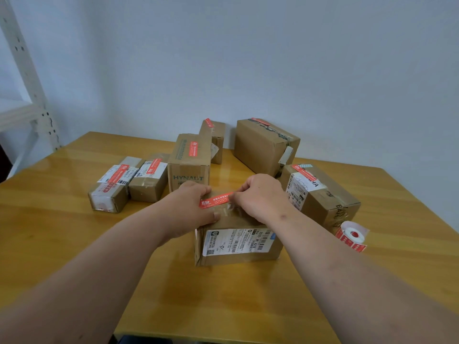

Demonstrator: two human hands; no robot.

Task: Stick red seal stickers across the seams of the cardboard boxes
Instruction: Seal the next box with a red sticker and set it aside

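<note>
Glossy red seal sticker (216,200) atop the taped brown cardboard box (237,244), pinched by left hand (192,207) and right hand (258,198); fingertips hidden. Sticker roll (352,236) right of box.

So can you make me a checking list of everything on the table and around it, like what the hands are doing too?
Surface: wooden table, glossy.
Job's things: near box with a red sticker going on its top; six other boxes behind, each with a red sticker; sticker roll at right.
Clutter: nothing seen.
Grippers: left hand holds the sticker's left end and rests on the box; right hand pinches its right end.
Cables: nothing seen.
Surroundings: plain wall; white metal shelf frame at left.
</note>
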